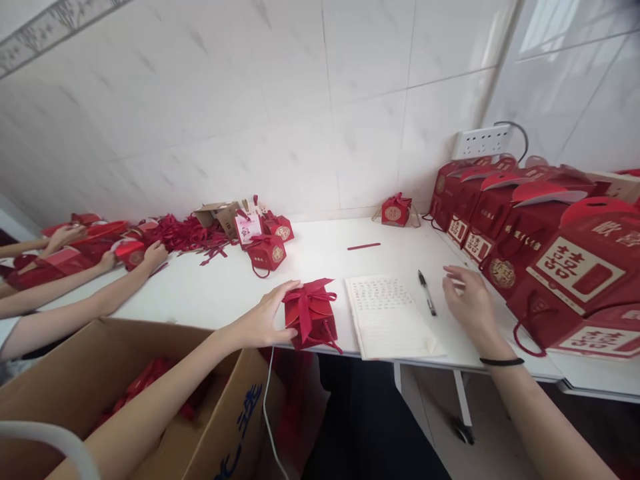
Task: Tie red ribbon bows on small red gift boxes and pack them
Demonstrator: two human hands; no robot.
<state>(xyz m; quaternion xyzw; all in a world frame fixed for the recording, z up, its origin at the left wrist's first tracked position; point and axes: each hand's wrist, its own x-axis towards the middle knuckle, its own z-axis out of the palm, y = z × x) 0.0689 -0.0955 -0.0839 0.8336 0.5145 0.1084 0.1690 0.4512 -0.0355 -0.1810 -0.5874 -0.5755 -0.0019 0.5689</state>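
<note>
At the table's front edge, my left hand (274,319) grips a small red gift box (313,320) by its left side, thumb low and fingers along the top. A dark red ribbon bow crosses the box's top, and a twisted cord hangs at its front. My right hand (470,303) is over the table with loosely bent fingers, and nothing shows in it. Between my hands lie an open notebook (385,320) with handwriting and a black-and-clear pen (427,293). The pen is nearest to my right hand.
Large red boxes (575,267) line the right side. Small red boxes (267,252), a ribbon heap (185,232) and another small box (397,212) stand farther back. A ribbon strip (364,247) lies mid-table. Another person's hands (155,255) work at left, above a cardboard carton (225,407).
</note>
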